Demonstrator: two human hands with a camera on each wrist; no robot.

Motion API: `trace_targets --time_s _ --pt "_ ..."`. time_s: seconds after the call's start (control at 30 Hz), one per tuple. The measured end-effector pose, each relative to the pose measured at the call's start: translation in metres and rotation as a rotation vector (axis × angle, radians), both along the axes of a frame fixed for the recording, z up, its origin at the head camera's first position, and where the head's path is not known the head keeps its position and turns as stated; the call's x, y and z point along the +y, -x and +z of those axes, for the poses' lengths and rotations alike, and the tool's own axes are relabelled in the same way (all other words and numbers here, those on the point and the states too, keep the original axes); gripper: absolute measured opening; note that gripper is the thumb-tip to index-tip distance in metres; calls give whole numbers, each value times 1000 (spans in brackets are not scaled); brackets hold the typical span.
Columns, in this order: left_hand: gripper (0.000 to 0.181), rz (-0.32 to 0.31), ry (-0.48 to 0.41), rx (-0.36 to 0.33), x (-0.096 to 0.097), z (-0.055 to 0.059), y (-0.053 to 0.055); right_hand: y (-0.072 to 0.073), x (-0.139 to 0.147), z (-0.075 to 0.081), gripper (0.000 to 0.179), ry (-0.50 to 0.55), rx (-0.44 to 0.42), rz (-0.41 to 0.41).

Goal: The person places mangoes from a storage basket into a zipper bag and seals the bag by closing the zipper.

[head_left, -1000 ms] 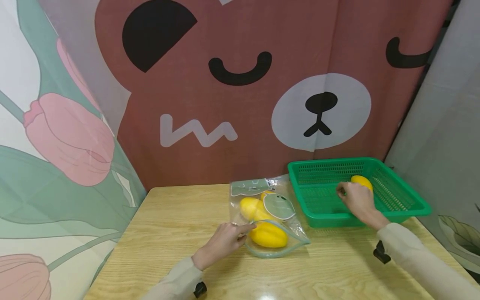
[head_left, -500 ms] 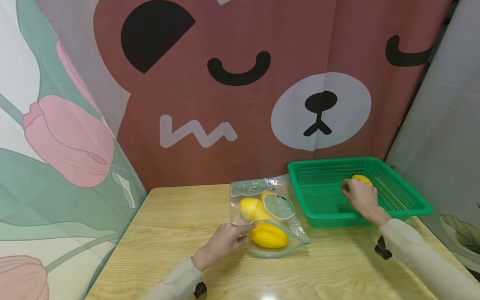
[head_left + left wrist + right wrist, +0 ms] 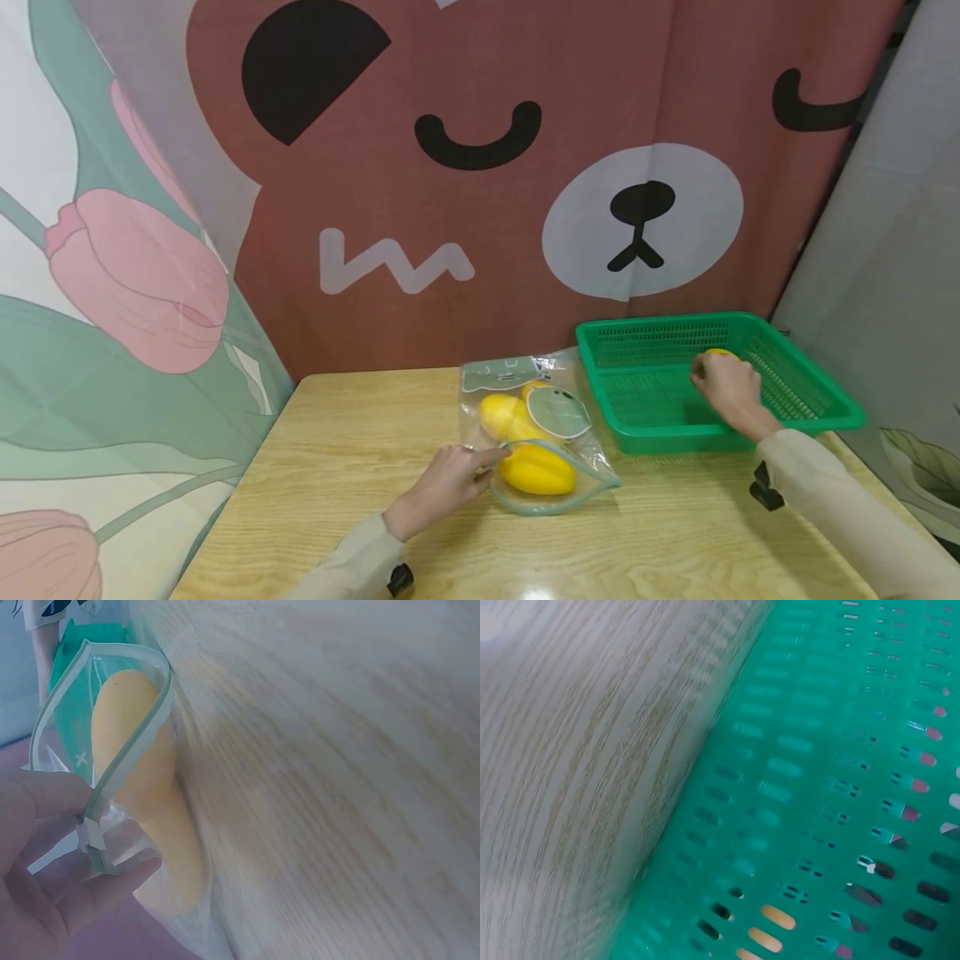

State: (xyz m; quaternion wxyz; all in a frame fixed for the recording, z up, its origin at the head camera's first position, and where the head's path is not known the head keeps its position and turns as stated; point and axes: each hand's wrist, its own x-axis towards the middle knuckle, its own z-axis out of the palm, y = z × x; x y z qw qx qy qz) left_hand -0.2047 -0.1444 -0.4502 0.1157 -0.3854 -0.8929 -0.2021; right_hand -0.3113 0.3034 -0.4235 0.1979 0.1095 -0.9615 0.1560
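Observation:
A clear zip bag (image 3: 480, 379) with green printed patches lies on the table, its mouth spread toward me. Several smooth yellow fruits, mango-like, are inside; the nearest fruit (image 3: 536, 469) sits at the mouth. My left hand (image 3: 447, 481) pinches the left side of the bag's rim. In the left wrist view, thumb and fingers hold the zip strip (image 3: 135, 742) beside its white slider (image 3: 91, 834). My right hand (image 3: 729, 385) reaches into the green basket (image 3: 660, 442), fingers bent, over another yellow fruit (image 3: 722, 352) mostly hidden behind it. Its grip is hidden; the right wrist view shows only basket wall and table.
The basket has slotted walls and stands at the back right, next to the bag. A wood-grain table (image 3: 360, 433) extends left and front. A brown bear-print curtain (image 3: 510, 317) hangs behind, and a grey curtain (image 3: 885, 292) borders the right side.
My right hand has shifted slightly right in the basket and now covers more of the yellow fruit there. The left hand and the bag have stayed in place.

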Motion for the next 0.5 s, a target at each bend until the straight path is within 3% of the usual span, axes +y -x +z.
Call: trace_targets --time_s 0.5 --pt "48 -3 -16 22 0 -2 1 10 17 5 17 0 -103 -84"
